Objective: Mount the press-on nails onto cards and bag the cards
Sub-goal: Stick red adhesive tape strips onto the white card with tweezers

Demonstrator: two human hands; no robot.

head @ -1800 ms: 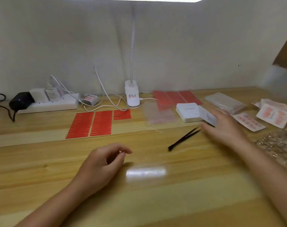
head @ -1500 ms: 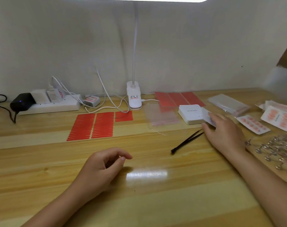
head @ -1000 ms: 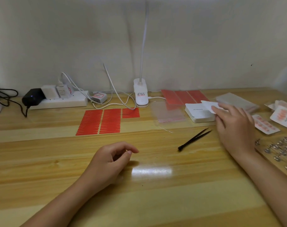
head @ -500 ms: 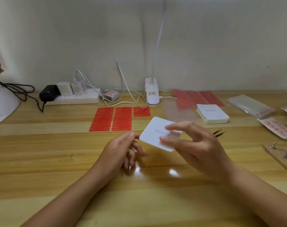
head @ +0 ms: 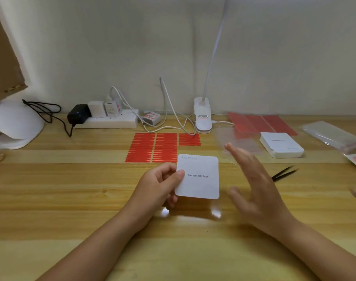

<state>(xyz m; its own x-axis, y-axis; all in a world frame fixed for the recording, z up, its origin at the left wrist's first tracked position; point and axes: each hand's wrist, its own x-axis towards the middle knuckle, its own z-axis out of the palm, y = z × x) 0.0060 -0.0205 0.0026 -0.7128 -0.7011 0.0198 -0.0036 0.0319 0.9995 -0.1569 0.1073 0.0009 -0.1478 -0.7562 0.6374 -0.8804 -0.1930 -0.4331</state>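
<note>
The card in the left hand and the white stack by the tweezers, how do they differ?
The card is a single sheet, held above the table by the left hand; the white stack is thick and lies flat on the table, untouched. The card's print reads "Handmade Nail"; the stack's is too faint. Both are white with rounded corners.

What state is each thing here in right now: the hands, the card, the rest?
left hand: pinching the card's left edge
right hand: open, holding nothing
card: held up, printed side showing, no nails on it
stack of cards: lying on the table
tweezers: lying untouched
black adapter: plugged into the power strip
</note>
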